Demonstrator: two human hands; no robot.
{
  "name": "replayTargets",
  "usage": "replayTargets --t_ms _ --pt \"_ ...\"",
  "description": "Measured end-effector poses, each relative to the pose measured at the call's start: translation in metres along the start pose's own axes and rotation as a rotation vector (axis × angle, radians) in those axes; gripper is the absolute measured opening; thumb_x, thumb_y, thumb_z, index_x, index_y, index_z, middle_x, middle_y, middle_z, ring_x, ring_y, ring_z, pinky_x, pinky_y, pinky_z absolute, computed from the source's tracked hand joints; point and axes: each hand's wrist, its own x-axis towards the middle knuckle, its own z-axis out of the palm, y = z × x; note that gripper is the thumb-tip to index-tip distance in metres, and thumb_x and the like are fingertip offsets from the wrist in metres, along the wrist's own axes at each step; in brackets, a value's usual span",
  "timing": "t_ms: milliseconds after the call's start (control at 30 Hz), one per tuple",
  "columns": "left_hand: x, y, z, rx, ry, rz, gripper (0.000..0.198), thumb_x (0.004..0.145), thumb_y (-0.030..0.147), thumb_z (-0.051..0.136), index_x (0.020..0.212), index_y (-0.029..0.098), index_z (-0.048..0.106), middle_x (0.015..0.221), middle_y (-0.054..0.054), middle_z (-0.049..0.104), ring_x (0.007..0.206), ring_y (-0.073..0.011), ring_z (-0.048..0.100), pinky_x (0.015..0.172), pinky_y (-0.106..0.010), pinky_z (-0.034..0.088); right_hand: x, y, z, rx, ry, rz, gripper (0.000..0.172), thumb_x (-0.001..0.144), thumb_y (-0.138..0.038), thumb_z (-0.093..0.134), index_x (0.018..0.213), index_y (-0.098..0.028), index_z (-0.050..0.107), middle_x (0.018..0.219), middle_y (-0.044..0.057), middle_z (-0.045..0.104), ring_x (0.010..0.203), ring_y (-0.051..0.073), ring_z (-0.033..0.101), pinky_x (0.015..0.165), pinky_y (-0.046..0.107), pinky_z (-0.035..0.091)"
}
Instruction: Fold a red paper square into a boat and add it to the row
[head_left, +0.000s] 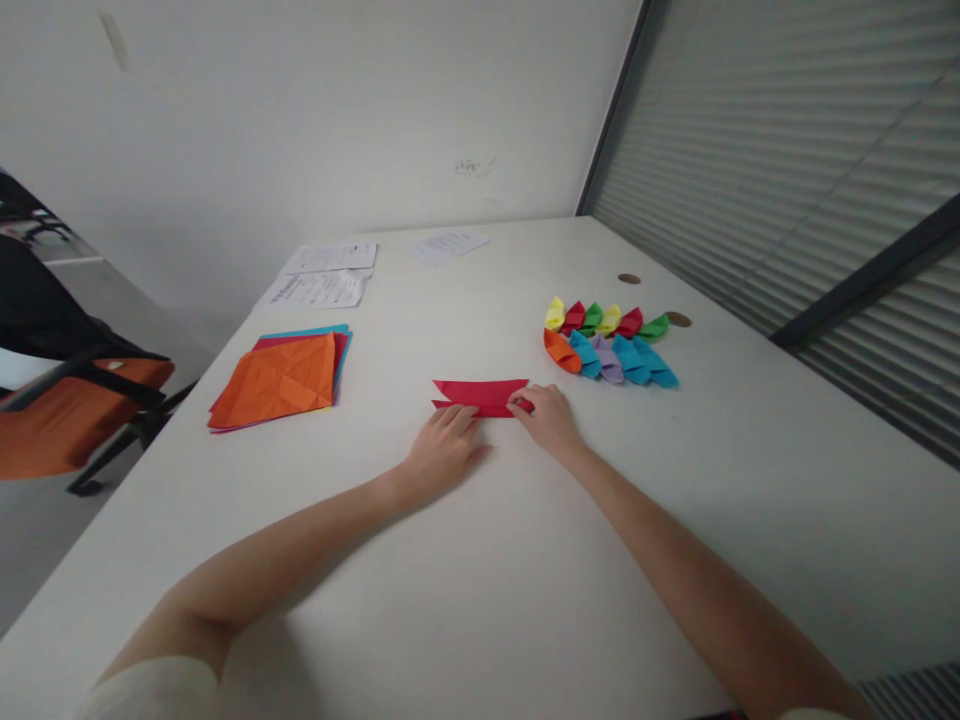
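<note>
A red folded paper [481, 392] lies on the white table in front of me, its left end split into two points. My left hand [444, 445] rests with fingers extended on the lower left edge of the paper, thumb apart on the table. At the paper's right end, my right hand [549, 418] pinches the lower corner between thumb and fingers. Right of it sit two rows of small folded paper pieces, among them an orange piece [562, 351], a purple piece [607, 360] and a green piece [655, 327].
A stack of coloured paper sheets [281, 380], orange on top, lies at the left. Printed pages [326, 275] and another sheet [450, 245] lie near the wall. An orange-seated chair [82, 410] stands beyond the table's left edge. Blinds [810, 150] line the right side.
</note>
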Motion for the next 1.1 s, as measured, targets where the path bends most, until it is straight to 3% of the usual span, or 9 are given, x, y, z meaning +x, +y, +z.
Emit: replayTargets --t_ms 200,567,633,800,967,1100 --pt "-0.004 0.005 0.011 -0.046 -0.019 -0.034 0.049 0.093 0.047 0.052 0.122 0.008 0.056 0.132 -0.022 0.058 0.123 -0.0313 0.056 0.103 -0.045 0.046 0.002 0.003 0.001 0.013 -0.009 0.015 0.010 0.089 -0.026 0.060 0.090 -0.023 0.069 0.096 0.005 0.071 0.085 0.023 0.054 0.080 0.036 0.038" --pt "-0.002 -0.003 0.003 -0.062 -0.039 -0.074 0.044 0.091 0.049 0.053 0.121 0.017 0.060 0.142 -0.018 0.050 0.132 -0.0336 0.047 0.105 -0.051 0.043 0.000 0.002 0.002 0.005 0.015 0.029 0.011 0.089 -0.025 0.059 0.090 -0.023 0.069 0.097 0.005 0.070 0.088 0.024 0.054 0.079 0.036 0.038" --pt "0.001 -0.011 0.001 -0.088 -0.046 -0.054 0.041 0.092 0.046 0.052 0.120 0.018 0.061 0.141 -0.019 0.051 0.128 -0.0333 0.051 0.103 -0.052 0.044 -0.001 0.000 0.001 -0.012 0.031 0.056 0.010 0.089 -0.027 0.059 0.089 -0.024 0.069 0.097 0.006 0.070 0.090 0.025 0.054 0.079 0.037 0.037" --pt "0.007 -0.034 0.001 -0.164 -0.061 0.090 0.030 0.095 0.021 0.047 0.120 0.021 0.062 0.130 -0.014 0.061 0.117 -0.0246 0.059 0.100 -0.045 0.048 -0.003 0.000 -0.001 -0.030 0.071 0.124 0.010 0.087 -0.031 0.062 0.085 -0.025 0.070 0.095 0.007 0.069 0.091 0.027 0.054 0.078 0.039 0.035" --pt "0.006 -0.038 0.000 -0.159 -0.068 0.175 0.040 0.094 0.019 0.048 0.134 0.020 0.054 0.130 -0.014 0.061 0.118 -0.0246 0.058 0.100 -0.045 0.047 -0.002 0.005 -0.002 -0.015 0.059 0.151 0.009 0.086 -0.031 0.064 0.083 -0.025 0.070 0.092 0.006 0.069 0.092 0.027 0.054 0.078 0.039 0.035" --pt "0.007 -0.040 0.000 -0.197 -0.069 0.163 0.032 0.096 0.024 0.045 0.123 0.020 0.062 0.127 -0.014 0.061 0.118 -0.0245 0.057 0.101 -0.045 0.045 -0.001 0.010 -0.002 0.007 0.052 0.129 0.008 0.085 -0.031 0.065 0.084 -0.026 0.070 0.091 0.005 0.069 0.090 0.026 0.055 0.079 0.038 0.036"
